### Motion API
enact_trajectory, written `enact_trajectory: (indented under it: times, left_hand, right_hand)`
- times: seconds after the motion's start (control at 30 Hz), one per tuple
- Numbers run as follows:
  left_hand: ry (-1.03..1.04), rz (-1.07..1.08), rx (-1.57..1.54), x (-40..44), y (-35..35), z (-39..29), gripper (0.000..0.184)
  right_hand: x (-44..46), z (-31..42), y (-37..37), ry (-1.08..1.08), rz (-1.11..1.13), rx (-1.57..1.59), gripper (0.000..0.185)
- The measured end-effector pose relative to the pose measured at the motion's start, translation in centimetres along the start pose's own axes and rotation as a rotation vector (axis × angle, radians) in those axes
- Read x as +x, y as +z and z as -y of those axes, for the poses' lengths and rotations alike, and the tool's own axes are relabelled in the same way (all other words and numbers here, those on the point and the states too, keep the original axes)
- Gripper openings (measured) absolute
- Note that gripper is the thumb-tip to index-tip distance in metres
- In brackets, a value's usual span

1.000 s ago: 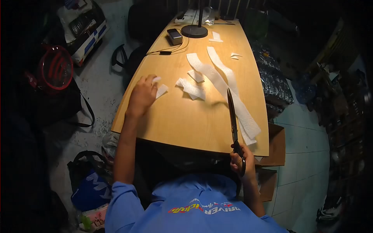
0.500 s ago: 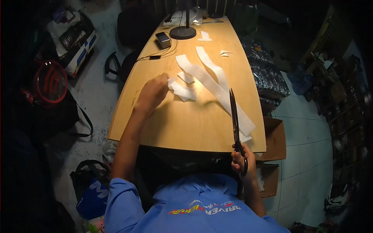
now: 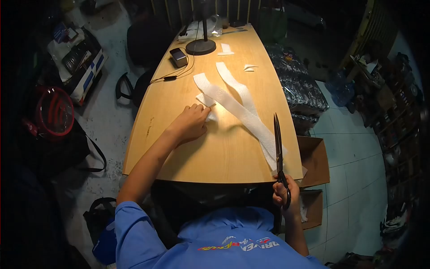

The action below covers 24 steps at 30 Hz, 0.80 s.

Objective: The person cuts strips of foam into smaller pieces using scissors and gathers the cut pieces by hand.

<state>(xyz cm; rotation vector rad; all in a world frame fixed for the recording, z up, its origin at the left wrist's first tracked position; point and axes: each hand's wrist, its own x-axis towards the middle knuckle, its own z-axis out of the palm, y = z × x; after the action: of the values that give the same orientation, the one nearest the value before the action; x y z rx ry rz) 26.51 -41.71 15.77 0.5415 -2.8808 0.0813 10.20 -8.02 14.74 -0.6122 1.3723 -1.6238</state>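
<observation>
1. Right hand (image 3: 285,193), nearest: closed round the handles of the scissors (image 3: 278,148). Blades look together, pointing away, in front of the strips' near ends; contact unclear. Little change over the last second.
2. Left hand (image 3: 191,123): main change. A second ago, out left with two loose white pieces; half a second ago, just beside the pile; now over it. Fingers curled, tips down; cannot tell whether they grip.
3. Pile (image 3: 212,117): mostly hidden by the left hand, a bit showing past the fingers. Loose pieces no longer lie apart on the left. My reading: small pieces being brought together.
4. Square (image 3: 206,99): just beyond the fingers, at the wider strip's edge.
5. Strips (image 3: 224,99): two, long and white, overlapping towards the near end of the surface (image 3: 215,161). View has shifted; strips seem unmoved.
6. Farther: slivers (image 3: 251,68), scrap (image 3: 225,50), lamp (image 3: 200,46). No change noted.
</observation>
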Motion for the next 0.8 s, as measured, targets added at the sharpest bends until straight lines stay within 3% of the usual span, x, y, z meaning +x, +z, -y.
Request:
enact_trajectory:
  times: [0.03,0.13,0.23,0.27,0.37,0.57,0.6,0.67,0.8]
  left_hand:
    - [-0.041,0.1,0.004,0.3,-0.1,0.1,0.033]
    - [-0.089,0.013,-0.083,0.9,0.3,1.2,0.034]
    - [0.013,-0.116,-0.063,2.1,-0.2,2.7,0.033]
    - [0.084,-0.168,-0.137,2.6,-0.1,2.7,0.033]
    - [0.042,-0.182,-0.146,3.4,1.6,2.9,0.03]
    - [-0.147,0.139,-0.111,4.8,0.5,2.9,0.031]
    - [-0.173,0.096,-0.124,4.6,0.5,2.8,0.031]
    - [-0.223,0.007,-0.148,3.7,0.3,2.8,0.03]
    - [-0.344,-0.107,-0.533,0.7,-0.4,3.5,0.027]
  right_hand:
    - [-0.1,0.1,0.0,-0.007,0.003,0.006,0.047]
    - [-0.4,0.2,0.0,-0.002,-0.001,0.037,0.048]
    - [-0.5,0.5,0.5,-0.015,-0.018,-0.018,0.048]
    - [-0.6,0.3,0.5,-0.072,-0.019,-0.151,0.049]
    - [-0.3,0.2,0.5,-0.202,-0.005,-0.515,0.05]
    - [0.3,1.5,2.2,-0.349,0.045,-0.88,0.052]
    - [0.5,2.2,3.0,-0.271,0.058,-0.907,0.052]
    - [1.7,1.7,3.6,-0.336,0.059,-1.012,0.051]
    - [4.0,1.7,5.3,-0.334,0.093,-1.175,0.047]
